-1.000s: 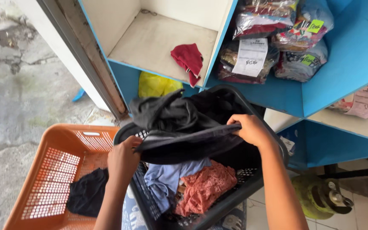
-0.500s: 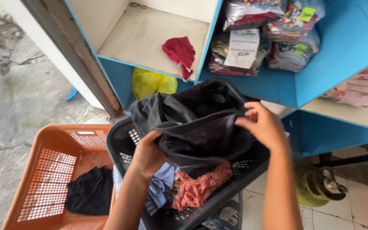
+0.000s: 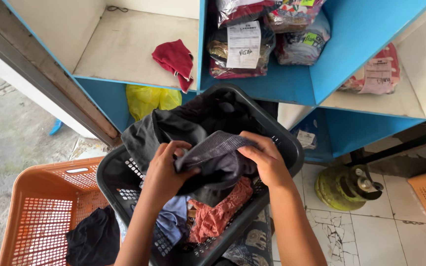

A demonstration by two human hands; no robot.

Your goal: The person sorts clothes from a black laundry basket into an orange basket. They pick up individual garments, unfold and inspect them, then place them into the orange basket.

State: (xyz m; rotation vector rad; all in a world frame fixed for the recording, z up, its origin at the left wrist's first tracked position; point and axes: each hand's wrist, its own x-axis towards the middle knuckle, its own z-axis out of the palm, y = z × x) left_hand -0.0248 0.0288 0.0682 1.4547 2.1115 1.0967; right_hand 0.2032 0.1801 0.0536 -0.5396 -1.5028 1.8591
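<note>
Both hands, left hand (image 3: 166,167) and right hand (image 3: 267,160), closed on 1 dark garment (image 3: 213,157), bunched above the black basket (image 3: 287,143). Risk: loose grip, trailing cloth slips over the basket rim toward the orange basket (image 3: 30,207) left of it.

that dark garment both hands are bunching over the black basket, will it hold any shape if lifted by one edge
Probably not: the dark garment folds and creases where the left hand and right hand pinch it, so it looks floppy. It likely drapes and trails toward the black basket. It seems light and unlikely to slip.
</note>
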